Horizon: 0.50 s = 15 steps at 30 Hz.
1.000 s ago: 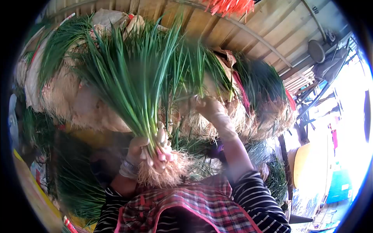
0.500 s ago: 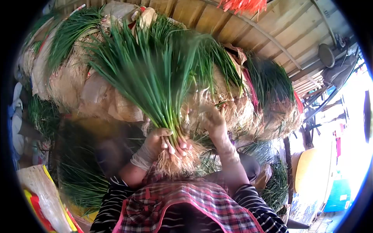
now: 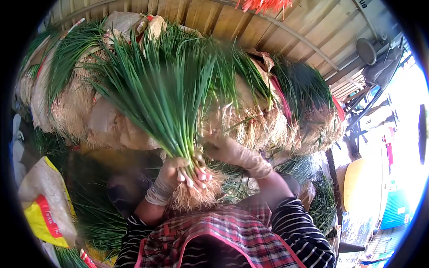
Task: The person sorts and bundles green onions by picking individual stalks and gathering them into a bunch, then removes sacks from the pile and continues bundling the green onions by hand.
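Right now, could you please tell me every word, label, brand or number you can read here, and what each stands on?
No text can be read clearly.
Printed bag, lower left: pale marks like lettering on its red band, too blurred to read.
Blue container, far right: pale label-like patch, too small to read.
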Available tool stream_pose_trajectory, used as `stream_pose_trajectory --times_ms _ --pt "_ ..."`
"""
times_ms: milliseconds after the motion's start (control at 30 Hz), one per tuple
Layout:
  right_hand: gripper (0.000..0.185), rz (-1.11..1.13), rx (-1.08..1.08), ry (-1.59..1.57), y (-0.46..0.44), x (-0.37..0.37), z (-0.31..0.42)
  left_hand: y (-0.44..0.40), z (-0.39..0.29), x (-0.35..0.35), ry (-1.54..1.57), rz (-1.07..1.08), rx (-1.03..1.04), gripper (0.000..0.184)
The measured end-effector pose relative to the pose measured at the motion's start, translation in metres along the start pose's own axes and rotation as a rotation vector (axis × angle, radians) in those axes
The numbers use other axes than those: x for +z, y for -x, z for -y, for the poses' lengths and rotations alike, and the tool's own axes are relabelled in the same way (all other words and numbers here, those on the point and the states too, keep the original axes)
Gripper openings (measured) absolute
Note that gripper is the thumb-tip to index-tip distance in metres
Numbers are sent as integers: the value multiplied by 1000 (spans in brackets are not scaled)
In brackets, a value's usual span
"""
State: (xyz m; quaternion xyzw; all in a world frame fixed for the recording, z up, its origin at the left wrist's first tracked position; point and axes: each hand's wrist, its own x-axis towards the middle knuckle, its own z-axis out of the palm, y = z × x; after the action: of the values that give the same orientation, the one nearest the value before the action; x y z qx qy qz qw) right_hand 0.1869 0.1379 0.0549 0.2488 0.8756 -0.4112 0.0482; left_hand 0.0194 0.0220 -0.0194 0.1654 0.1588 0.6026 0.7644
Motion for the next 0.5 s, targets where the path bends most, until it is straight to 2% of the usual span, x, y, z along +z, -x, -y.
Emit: stream_pose_trajectory --times_ms 33,67,133,167,233,267,300,367,433,500 --pt "48 142 29 156 10 -6 -6 -2 -8 -4 117 210 -65 41" --pt "46 143 10 93 24 -14 -10 -2 -9 0 286 417 -62 43" --pt "42 156 -18 -37 49 -28 -12 7 -31 38 315 523 161 50" --pt "36 -74 68 -98 43 -40 -11 10 -30 30 283 420 180 51" --pt "29 -572 184 -264 30 -67 -5 -1 -23 43 352 549 64 52" --pt "27 -771 452 -482 12 -71 -34 -2 -20 31 187 394 74 51" --pt "25 -714 465 -472 12 -62 -52 0 -14 35 184 291 117 49" --pt "21 -597 484 -434 19 -49 -79 1 -12 30 189 177 67 46" --pt "18 -639 497 -314 24 -50 -78 2 -17 21 267 207 -11 43" --pt "15 -870 499 -148 31 -47 -70 1 -22 23 177 272 -93 41"
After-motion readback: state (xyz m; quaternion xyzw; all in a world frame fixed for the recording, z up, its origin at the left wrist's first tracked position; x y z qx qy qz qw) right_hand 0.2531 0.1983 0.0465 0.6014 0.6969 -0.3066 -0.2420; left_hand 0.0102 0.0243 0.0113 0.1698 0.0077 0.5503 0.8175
